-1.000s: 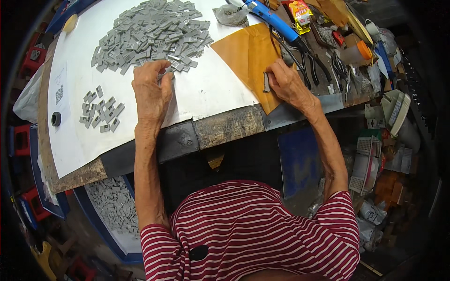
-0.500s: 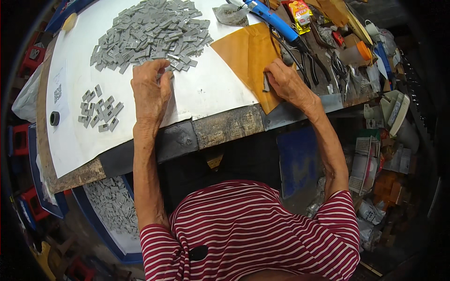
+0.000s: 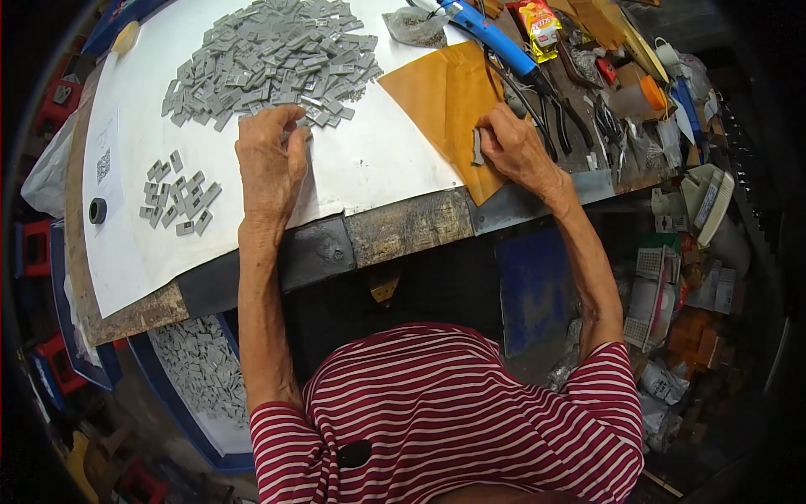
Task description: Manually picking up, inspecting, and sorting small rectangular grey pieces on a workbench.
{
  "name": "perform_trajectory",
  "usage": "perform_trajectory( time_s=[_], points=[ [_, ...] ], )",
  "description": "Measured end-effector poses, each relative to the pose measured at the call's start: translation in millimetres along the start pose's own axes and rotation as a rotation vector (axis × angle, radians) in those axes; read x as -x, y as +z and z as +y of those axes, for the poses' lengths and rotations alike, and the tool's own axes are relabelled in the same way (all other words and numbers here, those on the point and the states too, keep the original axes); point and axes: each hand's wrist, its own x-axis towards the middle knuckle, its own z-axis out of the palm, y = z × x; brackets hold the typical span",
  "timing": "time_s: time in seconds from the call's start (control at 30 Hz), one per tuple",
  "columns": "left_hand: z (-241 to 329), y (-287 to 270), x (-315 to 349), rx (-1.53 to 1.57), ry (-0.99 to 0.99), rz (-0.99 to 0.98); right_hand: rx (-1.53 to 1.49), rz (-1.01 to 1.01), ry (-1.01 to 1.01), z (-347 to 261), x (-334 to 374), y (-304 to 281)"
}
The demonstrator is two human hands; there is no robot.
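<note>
A big heap of small grey rectangular pieces point(image 3: 269, 59) lies on white paper point(image 3: 353, 172). At the heap's near edge is my left hand point(image 3: 270, 164), its fingers curled and its thumb close to the index finger. A bit of a grey piece point(image 3: 301, 124) shows between them; the rest of it is hidden. Over a sheet of brown paper point(image 3: 441, 97), my right hand point(image 3: 514, 151) is closed on a narrow grey strip-like piece point(image 3: 478, 146), which stands out on the left side of its fingers. Left of my left hand lies a smaller scattered group of grey pieces point(image 3: 180, 197).
A black ring point(image 3: 98, 211) rests on the paper at left. A clear bag of small parts point(image 3: 416, 28), a blue cylindrical tool point(image 3: 487, 35), pliers point(image 3: 609, 122) and a yellow packet point(image 3: 538, 29) lie at the back right. Below the table edge, a blue tray point(image 3: 180, 412) holds more grey pieces.
My right hand has shifted and turned slightly, and more of the grey piece in it now shows. My left hand has stayed almost still at the heap.
</note>
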Motion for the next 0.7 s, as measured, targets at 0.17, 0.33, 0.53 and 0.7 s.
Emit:
perform_trajectory(
  time_s=[0.17, 0.33, 0.53, 0.7],
  points=[
    [1, -1, 0, -0.012, 0.005, 0.003, -0.114, 0.026, 0.137, -4, 2, -5],
    [0, 0, 0, -0.03, 0.013, 0.008, -0.213, 0.072, 0.304, -14, -2, -7],
    [0, -2, -2, -0.026, 0.025, 0.044, -1.336, 0.05, 0.892, -44, -19, -29],
    [-1, -3, -1, -0.037, 0.031, 0.066, -1.507, -0.031, 0.92, -51, -20, -24]
  ],
)
